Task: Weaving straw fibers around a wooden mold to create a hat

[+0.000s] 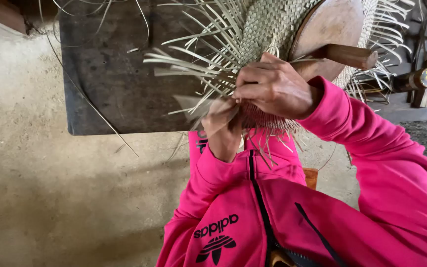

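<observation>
Pale straw, plaited tight: the woven hat piece [268, 29] sits over a round wooden block [329, 29], its finished weave just above your right hand [273, 89] and a fringe of loose strands [198, 64] fanning out to the left of both hands. Your right hand is closed, fingers curled down on the weave edge and pinching strands there. Your left hand [223, 131], directly below and touching it, is blurred; it seems folded around a flat strip, but you cannot tell the grip for sure. The working edge lies between the two hands, close to your chest and the pink jacket sleeves [371, 143]. Risks, as a judgement: the strands look dry and thin, so a sharp bend at the pinch could crack one; easing the right-hand pinch could let the last crossings slacken; a free strand from the fringe could get caught in the wrong crossing. Beyond your right hand a wooden handle [347, 55] juts from the block, and an elbow knock could turn the piece. Farther out, a dark board [109, 84] and the concrete floor [50, 188].
</observation>
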